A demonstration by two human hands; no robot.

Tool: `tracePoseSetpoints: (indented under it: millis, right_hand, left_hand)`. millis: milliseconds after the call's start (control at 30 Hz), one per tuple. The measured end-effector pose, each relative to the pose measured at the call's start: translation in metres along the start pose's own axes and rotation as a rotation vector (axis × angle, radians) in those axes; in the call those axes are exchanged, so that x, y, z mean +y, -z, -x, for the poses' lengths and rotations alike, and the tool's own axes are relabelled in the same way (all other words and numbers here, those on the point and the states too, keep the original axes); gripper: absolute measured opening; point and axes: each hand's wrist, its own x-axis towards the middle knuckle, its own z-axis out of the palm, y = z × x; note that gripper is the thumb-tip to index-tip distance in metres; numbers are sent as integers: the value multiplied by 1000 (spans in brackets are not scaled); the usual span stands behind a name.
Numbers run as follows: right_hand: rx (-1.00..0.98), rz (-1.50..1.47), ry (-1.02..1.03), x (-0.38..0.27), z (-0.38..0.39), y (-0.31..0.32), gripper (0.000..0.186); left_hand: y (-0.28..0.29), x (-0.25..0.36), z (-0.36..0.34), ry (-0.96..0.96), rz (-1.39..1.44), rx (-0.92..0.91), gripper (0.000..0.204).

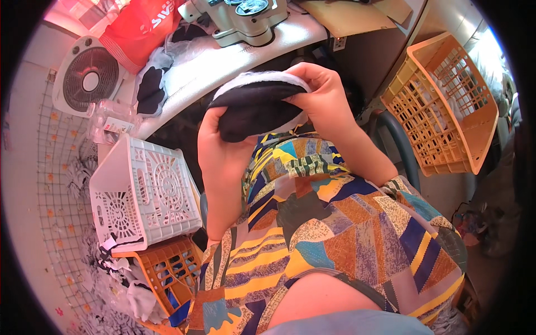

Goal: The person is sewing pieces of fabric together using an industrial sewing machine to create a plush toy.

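A folded black fabric piece (254, 111) with a white, fuzzy-looking layer along its top and right side is held up in front of my body, above my patterned lap. My left hand (218, 134) grips it at the left end, thumb over the dark cloth and the other fingers mostly hidden behind it. My right hand (315, 89) pinches it at the upper right edge. Just beyond stands a pale work table (192, 78) with a metal machine (240, 22) on it and dark and light fabric pieces (151, 89) at its left.
A fan (84, 78), red bag (139, 30) and clear plastic bottles (111, 120) are at upper left. A white crate (167, 190) sits on an orange crate (167, 279) at left, beside fabric scraps (139, 296). A yellow-orange crate (435, 131) stands at right. Cardboard (340, 17) lies at the back.
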Motion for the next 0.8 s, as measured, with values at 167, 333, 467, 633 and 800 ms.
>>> tracePoseSetpoints:
  millis: [167,333,467,633,800]
  right_hand:
    - [-220,-601,-241,7,0,1,41]
    - [-348,-745,-221,12,-3,-1,53]
    - [-368,-793,-204,9,-7,3,53]
    - [-389,-792,-135,9,-7,11,49]
    - [-433,-162,104,4,-6,15,38]
  left_hand:
    - [8,21,-13,570,719,23,30]
    - [6,16,-17,666,742,-7,31]
    - [4,18,-9,568,798,-52,33]
    - [2,19,-3,162,358,-270,51]
    - [12,23,-13,16,85,-157,52]
